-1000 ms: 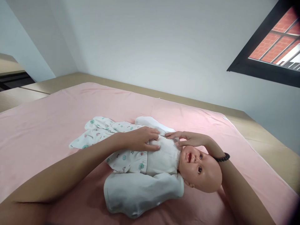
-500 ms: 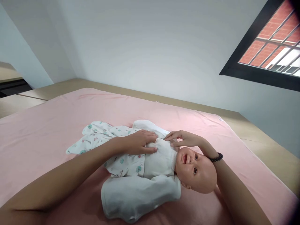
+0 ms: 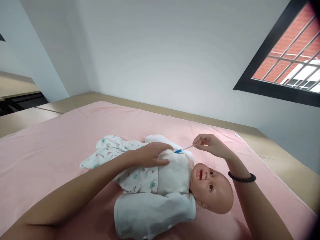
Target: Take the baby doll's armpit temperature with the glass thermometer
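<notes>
On bed (image 3: 50, 133): doll (image 3: 175, 180) supine.
Left hand (image 3: 152, 155) lies open, flat on doll's chest; right hand (image 3: 208, 144) pinches thin blue-tipped stick (image 3: 182, 149) above it.

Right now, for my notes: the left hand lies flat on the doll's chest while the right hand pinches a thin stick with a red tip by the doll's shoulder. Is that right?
Not quite. The head view shows the tip is blue, not red. The left hand lies flat on the chest of the doll, and the right hand pinches the thin stick by the doll's shoulder.
</notes>
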Demonstrator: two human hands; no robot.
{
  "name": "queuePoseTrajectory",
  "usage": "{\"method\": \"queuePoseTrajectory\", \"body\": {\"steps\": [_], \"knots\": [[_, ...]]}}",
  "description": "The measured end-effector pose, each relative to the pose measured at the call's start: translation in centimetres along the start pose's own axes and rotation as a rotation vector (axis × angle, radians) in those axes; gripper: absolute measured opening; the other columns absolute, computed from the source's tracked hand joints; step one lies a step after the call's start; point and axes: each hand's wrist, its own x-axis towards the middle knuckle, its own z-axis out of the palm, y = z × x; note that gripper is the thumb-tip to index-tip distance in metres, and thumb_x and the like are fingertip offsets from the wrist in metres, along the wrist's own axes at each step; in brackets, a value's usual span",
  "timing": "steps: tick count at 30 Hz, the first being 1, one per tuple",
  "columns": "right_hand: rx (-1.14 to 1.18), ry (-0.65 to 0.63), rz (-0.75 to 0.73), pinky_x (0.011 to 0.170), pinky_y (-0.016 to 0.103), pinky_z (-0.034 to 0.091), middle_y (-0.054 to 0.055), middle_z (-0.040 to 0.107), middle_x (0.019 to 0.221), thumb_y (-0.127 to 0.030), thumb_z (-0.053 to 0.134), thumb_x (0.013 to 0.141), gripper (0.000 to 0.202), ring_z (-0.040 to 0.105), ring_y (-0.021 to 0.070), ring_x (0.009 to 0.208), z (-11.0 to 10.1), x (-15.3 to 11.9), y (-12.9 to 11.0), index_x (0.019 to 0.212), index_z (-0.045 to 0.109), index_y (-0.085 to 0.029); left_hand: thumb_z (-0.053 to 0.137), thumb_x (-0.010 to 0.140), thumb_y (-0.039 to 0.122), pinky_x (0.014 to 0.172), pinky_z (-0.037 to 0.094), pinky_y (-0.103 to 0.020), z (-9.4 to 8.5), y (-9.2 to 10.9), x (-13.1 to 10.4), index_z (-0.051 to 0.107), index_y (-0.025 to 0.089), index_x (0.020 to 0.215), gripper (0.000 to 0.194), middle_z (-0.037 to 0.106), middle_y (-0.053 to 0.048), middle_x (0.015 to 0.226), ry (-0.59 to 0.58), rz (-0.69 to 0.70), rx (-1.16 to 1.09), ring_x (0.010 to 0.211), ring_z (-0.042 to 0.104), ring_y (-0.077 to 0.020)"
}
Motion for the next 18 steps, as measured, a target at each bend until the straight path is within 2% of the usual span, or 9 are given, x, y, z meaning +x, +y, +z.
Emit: {"method": "queuePoseTrajectory", "body": {"steps": [1,3,6,10,12,14,16,18], "knots": [[0.027,0.080,-0.026,0.074,0.032,0.053,0.006,0.073,0.086,-0.045,0.078,0.086,0.030,0.066,0.0176,0.081,-0.6,-0.4,-1.2,0.094,0.074,-0.017,0.061,0.095,0.052,0.099,0.052,-0.039,-0.7,0.2,0.1,0.052,0.027,0.145,0.057,0.063,-0.009,0.143,0.019,-0.039,-0.037,0.126,0.062,-0.0294],[0.098,0.263,-0.114,0.073,0.032,0.056,0.007,0.074,0.086,-0.044,0.082,0.082,0.030,0.067,0.0179,0.080,-1.7,-1.1,-4.1,0.091,0.075,-0.017,0.062,0.095,0.054,0.101,0.053,-0.043,-2.4,0.9,0.7,0.041,0.026,0.151,0.066,0.060,-0.013,0.145,0.094,-0.086,-0.134,0.130,0.060,-0.0298],[0.184,0.543,-0.305,0.074,0.032,0.060,0.006,0.075,0.086,-0.038,0.087,0.078,0.026,0.069,0.0168,0.078,-2.3,-2.3,-8.8,0.087,0.076,-0.018,0.064,0.097,0.047,0.102,0.054,-0.041,-5.7,3.0,1.8,0.048,0.026,0.140,0.051,0.071,-0.010,0.124,0.332,0.030,-0.309,0.119,0.066,-0.0235],[0.225,0.765,-0.496,0.074,0.032,0.064,0.004,0.075,0.085,-0.032,0.087,0.080,0.016,0.070,0.0158,0.076,-1.3,-4.3,-14.0,0.087,0.078,-0.021,0.073,0.092,0.033,0.100,0.058,-0.036,-9.0,7.3,2.1,0.063,0.024,0.123,0.033,0.073,-0.007,0.111,0.737,0.266,-0.419,0.108,0.070,-0.0190],[0.238,0.834,-0.548,0.074,0.031,0.064,0.004,0.076,0.087,-0.030,0.085,0.082,0.012,0.071,0.0156,0.077,-0.2,-5.4,-15.7,0.089,0.079,-0.023,0.077,0.089,0.029,0.096,0.060,-0.035,-9.5,9.2,1.6,0.070,0.023,0.113,0.025,0.074,-0.006,0.106,0.853,0.335,-0.401,0.103,0.071,-0.0188],[0.265,0.865,-0.580,0.074,0.029,0.064,0.003,0.076,0.087,-0.028,0.083,0.085,0.008,0.071,0.0150,0.077,1.0,-6.3,-16.7,0.091,0.079,-0.025,0.077,0.089,0.024,0.090,0.062,-0.032,-9.2,10.6,1.1,0.074,0.023,0.104,0.015,0.073,-0.005,0.100,0.975,0.389,-0.370,0.097,0.071,-0.0171],[0.280,0.869,-0.592,0.071,0.028,0.063,0.002,0.075,0.086,-0.028,0.082,0.087,0.006,0.070,0.0144,0.077,1.9,-6.9,-17.0,0.092,0.079,-0.026,0.075,0.090,0.020,0.085,0.062,-0.030,-8.6,11.3,0.5,0.075,0.023,0.100,0.011,0.072,-0.003,0.095,1.092,0.443,-0.336,0.093,0.070,-0.0154],[0.274,0.873,-0.573,0.068,0.026,0.062,0.002,0.075,0.086,-0.029,0.081,0.088,0.006,0.070,0.0144,0.076,2.5,-7.2,-16.9,0.093,0.079,-0.027,0.075,0.090,0.019,0.081,0.061,-0.029,-8.1,11.5,0.0,0.077,0.024,0.099,0.010,0.071,-0.003,0.092,1.144,0.460,-0.300,0.091,0.069,-0.0155]]}}
